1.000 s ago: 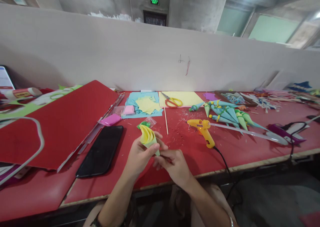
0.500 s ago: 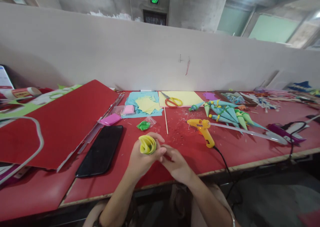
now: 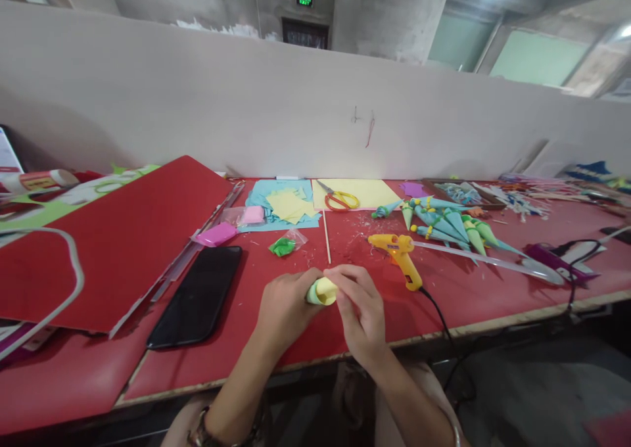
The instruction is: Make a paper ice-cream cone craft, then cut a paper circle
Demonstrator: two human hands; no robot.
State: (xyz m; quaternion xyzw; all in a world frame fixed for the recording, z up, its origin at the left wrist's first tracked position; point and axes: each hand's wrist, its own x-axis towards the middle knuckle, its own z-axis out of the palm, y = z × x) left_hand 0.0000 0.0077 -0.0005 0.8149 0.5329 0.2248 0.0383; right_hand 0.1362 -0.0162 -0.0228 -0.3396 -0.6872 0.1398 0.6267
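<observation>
Between my hands is a rolled paper cone (image 3: 324, 293), yellow inside with a pale green outer side, its open end towards me. My left hand (image 3: 288, 305) wraps round its body and hides most of it. The fingers of my right hand (image 3: 361, 305) pinch the paper's rim on the right side. Just beyond the hands, a thin wooden stick (image 3: 327, 238) lies on the red table. A green lump in a clear bag (image 3: 284, 246) is behind my left hand. To the right rests a yellow glue gun (image 3: 400, 256) with a long clear glue stick in its back.
A black phone (image 3: 197, 299) and a red board (image 3: 123, 250) lie left. Behind are yellow paper pieces (image 3: 292, 206), scissors (image 3: 340, 198) and a pale yellow sheet (image 3: 377, 192). Several blue and green paper cones (image 3: 451, 225) are piled right. The glue gun's cord (image 3: 438, 309) hangs over the front edge.
The cone has moved right and turned in my left hand, its opening looking narrower. My right hand has risen from below and taken hold of the rim.
</observation>
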